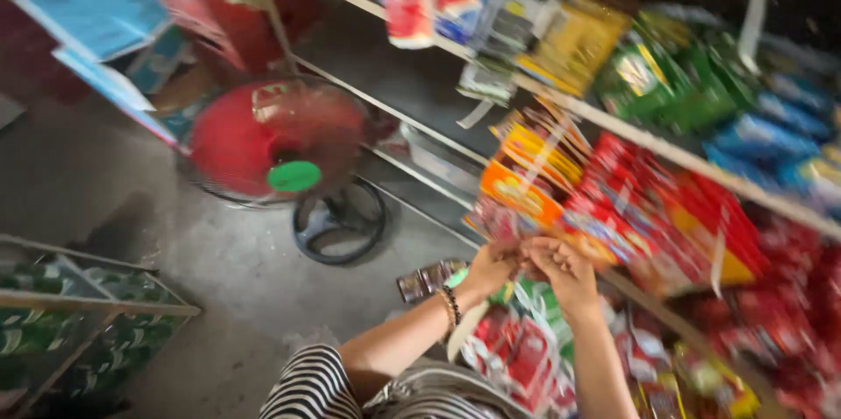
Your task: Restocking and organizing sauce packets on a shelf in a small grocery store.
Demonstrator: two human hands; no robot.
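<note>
Both hands meet in front of the middle shelf: the left hand (492, 263) and the right hand (561, 268) are pinched together on the lower edge of a hanging strip of small packets (517, 200), orange and red, that dangles from the shelf rail (639, 143). Motion blur hides whether the fingers grip one packet or the seam between two, so I cannot tell exactly what they pinch; neither hand is loose or spread.

The packets look like thin foil or plastic sachets: very light, soft, crinkly and a bit slick, likely to tear along the join rather than break. The flat sealed edge, where the fingers sit now, is probably the best place to take hold, since the puffed middle would slip or crush.

A beaded bracelet (450, 303) sits on the left wrist, above a striped sleeve (311, 384). More red packets (666, 226) crowd just beside the strip to the right and below it, touching or overlapping, so neighbours could swing along with it. Green bags (666, 77) and blue bags (788, 134) fill the shelf above. A red fan (276, 143) stands on the concrete floor (105, 200) to the left, well apart, and a wire rack (88, 305) holds green packs at lower left
</note>
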